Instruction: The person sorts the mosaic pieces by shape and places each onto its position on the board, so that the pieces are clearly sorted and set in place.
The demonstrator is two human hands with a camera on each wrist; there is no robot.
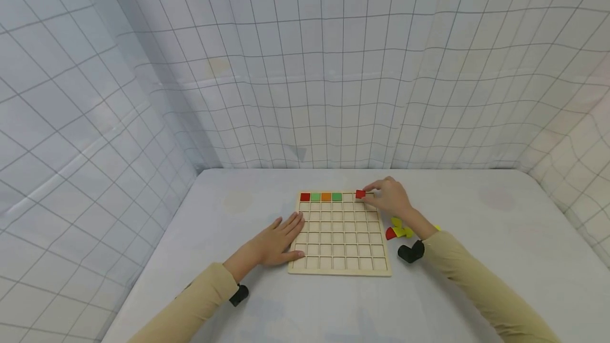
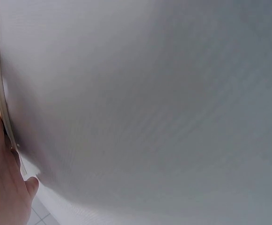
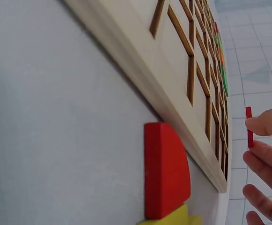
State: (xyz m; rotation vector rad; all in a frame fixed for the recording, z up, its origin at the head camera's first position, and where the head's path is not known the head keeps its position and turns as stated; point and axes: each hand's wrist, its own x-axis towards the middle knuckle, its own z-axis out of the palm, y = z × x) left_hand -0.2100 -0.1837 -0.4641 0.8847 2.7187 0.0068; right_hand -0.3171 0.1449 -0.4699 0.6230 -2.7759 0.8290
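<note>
A wooden grid board [image 1: 339, 272] lies flat on the table. Along its far row sit a dark red tile [image 1: 305, 197], a light green tile [image 1: 315, 197], an orange tile [image 1: 326, 197] and a green tile [image 1: 337, 197]. My right hand [image 1: 389, 197] pinches a red square tile [image 1: 360, 194] over the far right of the board; edge-on in the right wrist view, that red tile [image 3: 249, 133] sits between thumb and finger. With fingers spread, my left hand [image 1: 276, 241] rests on the board's left edge. Only part of the left hand [image 2: 4, 178] shows in the left wrist view.
Right of the board, beneath my right forearm, lie a red piece [image 1: 391, 233] with a curved side and several yellow pieces [image 1: 397, 222]. A black wrist device [image 1: 412, 252] is at my right sleeve. White gridded curtains [image 1: 310, 68] hang behind the table [image 1: 476, 216].
</note>
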